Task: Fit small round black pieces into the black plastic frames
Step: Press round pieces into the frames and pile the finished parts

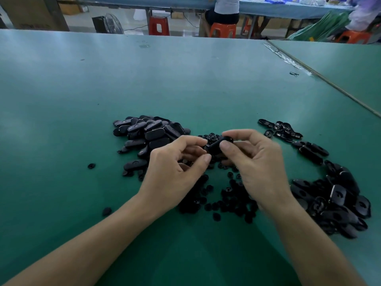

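A black oblong plastic frame point(214, 144) is held above the table between both hands. My left hand point(175, 172) pinches its near end with thumb and fingers. My right hand point(253, 162) pinches its far end, thumb on top. Under and in front of the hands lies a scatter of small round black pieces point(224, 201). A pile of black frames point(148, 133) sits to the left. Another pile of frames point(334, 203) lies at the right. Whether a round piece sits in the held frame cannot be told.
The green table point(185, 83) stretches far ahead; a seam point(321, 79) joins it to a second table at the right. Several frames point(282, 129) lie at the back right. Stray round pieces point(91, 166) lie left. People sit on orange stools point(222, 29) beyond.
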Action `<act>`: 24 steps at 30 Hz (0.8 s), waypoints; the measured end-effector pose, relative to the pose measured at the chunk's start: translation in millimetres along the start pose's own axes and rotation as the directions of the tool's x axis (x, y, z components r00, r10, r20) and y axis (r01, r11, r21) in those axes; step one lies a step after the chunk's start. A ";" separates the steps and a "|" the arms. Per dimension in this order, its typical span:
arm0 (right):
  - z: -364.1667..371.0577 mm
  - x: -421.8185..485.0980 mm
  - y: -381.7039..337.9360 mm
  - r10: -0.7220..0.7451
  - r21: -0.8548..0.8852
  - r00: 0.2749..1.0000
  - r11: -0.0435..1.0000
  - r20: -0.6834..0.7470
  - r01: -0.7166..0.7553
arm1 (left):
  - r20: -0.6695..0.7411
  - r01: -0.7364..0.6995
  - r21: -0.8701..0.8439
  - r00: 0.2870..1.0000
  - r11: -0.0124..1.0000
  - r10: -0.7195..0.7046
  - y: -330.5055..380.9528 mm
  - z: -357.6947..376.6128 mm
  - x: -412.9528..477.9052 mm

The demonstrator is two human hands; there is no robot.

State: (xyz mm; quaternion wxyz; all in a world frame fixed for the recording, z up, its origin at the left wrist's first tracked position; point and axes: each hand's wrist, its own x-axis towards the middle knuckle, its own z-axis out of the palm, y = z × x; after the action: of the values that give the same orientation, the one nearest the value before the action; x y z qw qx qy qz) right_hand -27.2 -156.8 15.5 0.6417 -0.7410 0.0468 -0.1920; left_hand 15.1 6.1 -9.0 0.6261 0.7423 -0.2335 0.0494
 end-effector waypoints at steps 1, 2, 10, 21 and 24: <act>2.9 -1.3 1.8 0.013 0.064 0.999 0.998 0.030 -0.015 | 0.016 -0.008 0.015 1.000 1.000 0.007 0.4 -0.2 0.1; 5.3 -2.3 2.7 0.022 0.109 0.998 0.994 0.053 -0.028 | 0.027 -0.014 0.027 1.000 1.000 0.013 0.7 -0.4 0.6; 4.1 -3.0 3.8 0.049 0.140 0.998 0.989 0.037 -0.054 | 0.022 -0.007 -0.071 1.000 0.997 0.009 -0.6 -5.1 4.7; 8.0 -5.5 7.3 -0.028 0.021 0.999 0.999 0.039 0.027 | 0.035 0.031 -0.134 0.999 0.990 -0.027 1.9 -7.4 5.1; 10.4 -6.6 5.5 -0.092 -0.031 0.994 0.995 0.064 0.094 | 0.042 0.015 -0.064 0.999 0.998 -0.013 3.1 -5.8 4.6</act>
State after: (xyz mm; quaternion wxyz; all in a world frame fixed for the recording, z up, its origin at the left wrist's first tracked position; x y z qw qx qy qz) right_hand -28.7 -146.0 7.6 0.6204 -0.7589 -0.0044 -0.1977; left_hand 19.1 10.0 -3.3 0.6450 0.7242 -0.2428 0.0219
